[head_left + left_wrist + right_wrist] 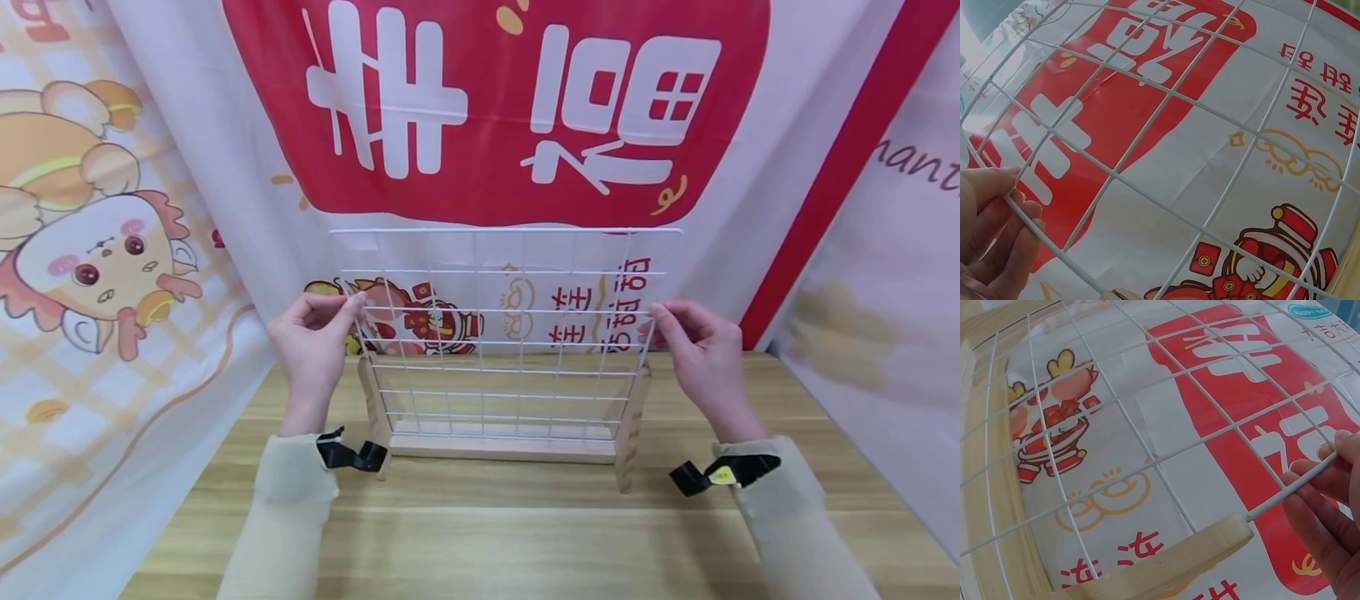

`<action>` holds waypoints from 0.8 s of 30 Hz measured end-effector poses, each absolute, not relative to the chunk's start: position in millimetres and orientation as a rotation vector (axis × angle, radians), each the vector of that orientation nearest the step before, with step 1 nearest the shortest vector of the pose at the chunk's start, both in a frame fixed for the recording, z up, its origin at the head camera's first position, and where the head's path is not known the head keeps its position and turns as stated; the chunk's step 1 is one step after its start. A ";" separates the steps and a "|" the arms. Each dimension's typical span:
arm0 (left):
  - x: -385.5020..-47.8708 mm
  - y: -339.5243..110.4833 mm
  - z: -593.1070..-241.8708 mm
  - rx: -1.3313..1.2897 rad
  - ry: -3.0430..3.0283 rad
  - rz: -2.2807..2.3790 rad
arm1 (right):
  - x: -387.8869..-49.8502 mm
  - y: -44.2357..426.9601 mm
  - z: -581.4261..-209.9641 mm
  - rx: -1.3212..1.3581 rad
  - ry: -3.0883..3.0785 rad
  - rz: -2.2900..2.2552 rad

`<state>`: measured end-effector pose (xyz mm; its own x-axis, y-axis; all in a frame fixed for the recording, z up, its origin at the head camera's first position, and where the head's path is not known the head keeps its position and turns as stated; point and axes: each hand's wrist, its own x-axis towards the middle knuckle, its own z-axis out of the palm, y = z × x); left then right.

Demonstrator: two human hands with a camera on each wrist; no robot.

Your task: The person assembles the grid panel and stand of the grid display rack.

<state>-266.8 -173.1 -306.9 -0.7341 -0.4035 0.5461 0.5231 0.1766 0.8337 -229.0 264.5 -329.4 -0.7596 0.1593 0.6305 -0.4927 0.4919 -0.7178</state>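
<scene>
A white wire grid panel [501, 310] stands upright, leaning slightly back, in a pale wooden stand [502, 447]. My left hand [311, 342] pinches the panel's left edge wire between thumb and fingers, about midway up. On the opposite side my right hand [705, 350] pinches the right edge wire at nearly the same height. The left wrist view shows the fingertips [1007, 181] at the rim of the mesh. In the right wrist view, fingers [1316, 506] hold the edge wire just beyond the end of a wooden side piece [1210, 550].
The stand rests on a wood-grain table [495, 542]. Close behind the panel hangs a white cloth with a red printed patch [495, 192]. A cartoon-printed cloth [97, 333] borders the left side, and another pale cloth [885, 350] the right.
</scene>
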 end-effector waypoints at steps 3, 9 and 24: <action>-262.8 -173.3 -307.6 -0.111 -1.724 -1.656 | -229.1 265.4 -329.3 0.280 -2.087 1.294; -255.6 -171.8 -305.1 -0.117 -1.749 -1.613 | -227.3 267.5 -325.4 0.280 -2.048 1.299; -252.0 -229.7 -358.2 -0.147 -2.172 -1.328 | -217.8 323.8 -353.6 0.124 -2.451 1.185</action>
<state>-252.0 -229.7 -358.2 -0.8240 -0.2003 0.5299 0.3804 0.4975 0.7796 -217.8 323.8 -353.6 -0.9105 0.0975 0.4018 -0.2544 0.6338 -0.7305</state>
